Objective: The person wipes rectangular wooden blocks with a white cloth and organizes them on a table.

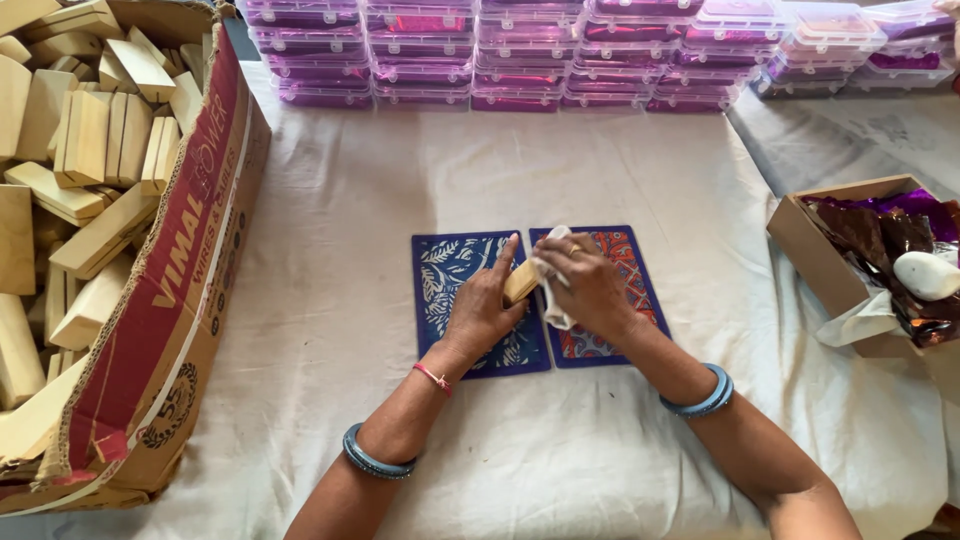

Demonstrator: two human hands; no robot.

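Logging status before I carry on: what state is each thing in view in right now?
Left hand: grip shut on small pale wooden block.
Right hand: pressing white cloth against the block.
Two patterned blue cards: lying flat, side by side.
Big red cardboard box: open, full of wooden blocks.
Clear lidded plastic boxes: closed, stacked.
Small brown carton: open.

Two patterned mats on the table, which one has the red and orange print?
The right mat, under the right hand holding the white cloth. The left mat is blue with white leaves.
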